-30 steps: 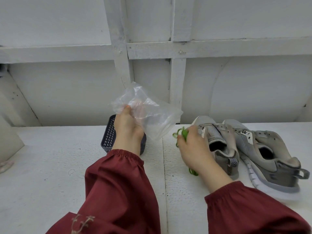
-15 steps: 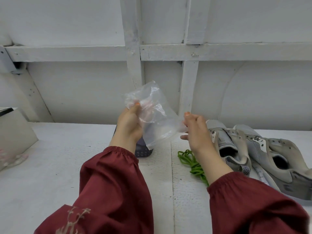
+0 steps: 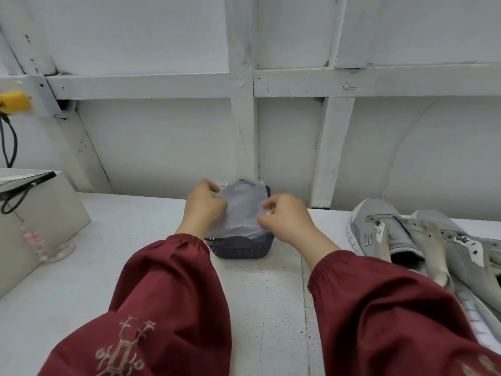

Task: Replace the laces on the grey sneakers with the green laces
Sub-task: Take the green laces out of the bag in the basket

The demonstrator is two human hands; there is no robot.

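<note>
Clear plastic bag (image 3: 241, 210) is being pinched at both side edges: the left hand (image 3: 204, 210) is nipping its left edge between thumb and curled fingers, the right hand (image 3: 287, 221) is doing the same on the right, and the film is stretching flat between them. Just beneath, a dark mesh basket (image 3: 241, 249) is sitting on the white table (image 3: 108, 267); the bag's lower edge is reaching its rim, though whether it is going inside I cannot tell.

Outward from there, the grey sneakers (image 3: 393, 237) are lying side by side to the right of the grip, well apart from the basket, toes pointing away and heels towards the person, their eyelets looking empty. They are lying nearer the right hand, so that hand is likely the one to reach them once the bag is let go. The green laces are not showing anywhere in this view; they may be hiding behind the right sleeve (image 3: 379, 308).
</note>
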